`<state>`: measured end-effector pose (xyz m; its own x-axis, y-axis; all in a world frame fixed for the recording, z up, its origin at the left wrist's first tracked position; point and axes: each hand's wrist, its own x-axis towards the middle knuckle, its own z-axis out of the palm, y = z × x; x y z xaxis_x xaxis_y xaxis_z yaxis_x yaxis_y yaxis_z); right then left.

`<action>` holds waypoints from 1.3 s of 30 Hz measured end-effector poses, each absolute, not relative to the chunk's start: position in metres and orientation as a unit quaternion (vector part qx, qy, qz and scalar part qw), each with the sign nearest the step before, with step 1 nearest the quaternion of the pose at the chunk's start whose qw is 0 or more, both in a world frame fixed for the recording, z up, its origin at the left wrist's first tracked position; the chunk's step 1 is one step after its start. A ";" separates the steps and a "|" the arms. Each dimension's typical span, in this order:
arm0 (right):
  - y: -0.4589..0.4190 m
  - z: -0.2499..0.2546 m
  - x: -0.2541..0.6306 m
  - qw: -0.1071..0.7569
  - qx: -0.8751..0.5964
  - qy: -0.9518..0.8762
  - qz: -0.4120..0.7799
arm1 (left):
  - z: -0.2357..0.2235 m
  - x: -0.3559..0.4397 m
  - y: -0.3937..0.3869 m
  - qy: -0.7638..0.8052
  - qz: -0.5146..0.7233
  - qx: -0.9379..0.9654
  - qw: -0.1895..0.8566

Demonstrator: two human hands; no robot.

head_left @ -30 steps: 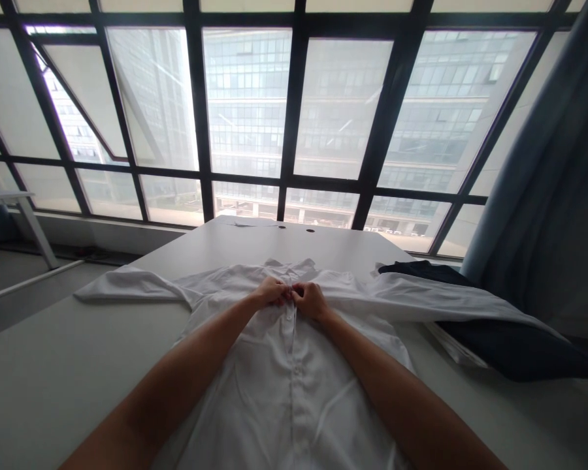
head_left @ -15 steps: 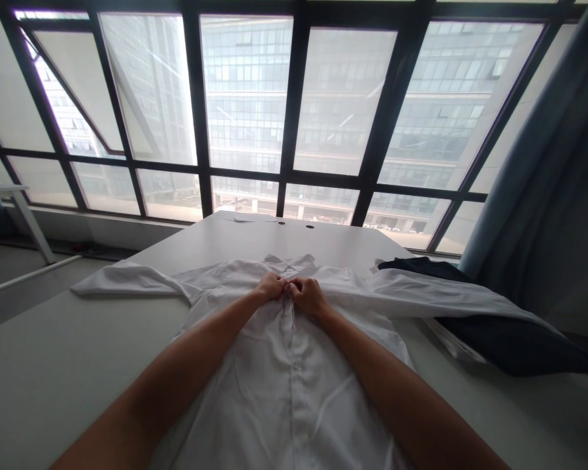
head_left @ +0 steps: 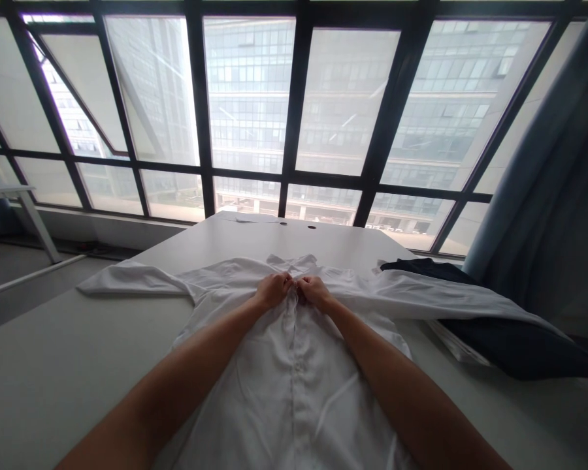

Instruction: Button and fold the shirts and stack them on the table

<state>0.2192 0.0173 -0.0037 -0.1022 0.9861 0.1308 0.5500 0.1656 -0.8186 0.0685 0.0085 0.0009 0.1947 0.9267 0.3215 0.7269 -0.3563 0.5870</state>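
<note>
A white long-sleeved shirt [head_left: 269, 391] lies face up on the table, its collar at the far end and both sleeves spread sideways. My left hand [head_left: 274, 289] is closed on the front placket a little below the collar. Close beside it, my right hand [head_left: 314, 291] pinches the placket's other edge. Between the fingertips the cloth is bunched and slightly raised; any button there is too small to make out. Below my hands the placket runs straight toward me.
The white table [head_left: 44, 365] reaches toward a large window [head_left: 249, 98]. Dark folded cloth [head_left: 509, 346] lies at the right, partly under the right sleeve, with white cloth [head_left: 458, 346] beside it. A blue-grey curtain [head_left: 534, 163] hangs at right. Another white table [head_left: 4, 189] stands at far left.
My hands have drawn slightly apart, leaving a small gap between the fingertips over the placket. The right hand has turned a little. The shirt lies much the same.
</note>
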 end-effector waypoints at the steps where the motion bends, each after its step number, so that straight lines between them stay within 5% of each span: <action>1: 0.015 -0.003 0.219 0.355 -0.568 -0.676 0.308 | 0.002 0.066 0.008 0.550 0.303 0.768 0.125; 8: -0.009 0.008 0.229 0.280 -0.515 -0.781 0.218 | 0.004 0.036 -0.008 0.443 0.114 0.880 0.125; 14: -0.023 0.012 0.246 0.229 -0.416 -0.854 0.212 | -0.020 0.041 -0.035 0.499 0.109 0.858 0.043; 23: -0.057 0.025 0.223 0.196 -0.570 -0.796 0.053 | 0.005 0.055 -0.023 0.518 0.111 0.847 0.047; 29: -0.061 0.011 0.226 0.188 -0.570 -0.788 0.136 | 0.018 0.064 -0.048 0.506 0.201 0.839 0.013; 39: -0.073 0.020 0.236 0.235 -0.560 -0.708 0.360 | 0.024 0.075 -0.064 0.546 0.195 0.773 0.258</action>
